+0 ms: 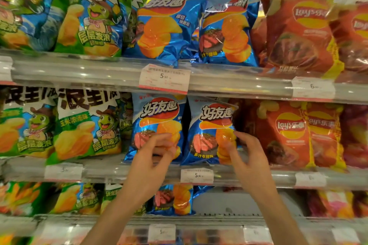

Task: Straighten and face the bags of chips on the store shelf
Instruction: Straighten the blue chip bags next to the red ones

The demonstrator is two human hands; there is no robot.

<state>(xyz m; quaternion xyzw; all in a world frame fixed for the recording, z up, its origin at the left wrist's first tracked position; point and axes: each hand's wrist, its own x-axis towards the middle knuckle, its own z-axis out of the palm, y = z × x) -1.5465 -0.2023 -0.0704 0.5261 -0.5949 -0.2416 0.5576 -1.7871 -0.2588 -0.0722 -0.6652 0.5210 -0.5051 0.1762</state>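
On the middle shelf [111, 171] two blue chip bags stand upright, fronts facing out. My left hand [157, 153] hovers in front of the lower part of the left blue bag [157, 117], fingers loosely curled, with nothing visibly held. My right hand [247, 155] pinches the right edge of the right blue bag [209, 125], thumb on its front and fingers at its side. To the left are green bags [87, 125], to the right red bags [286, 131], some of them leaning and overlapping.
The top shelf [79, 69] holds green, blue and red bags, several tilted. On the lower shelf a blue bag [173, 199] stands beside an empty gap [235, 201]. Price tags [164, 78] hang on the clear shelf rails.
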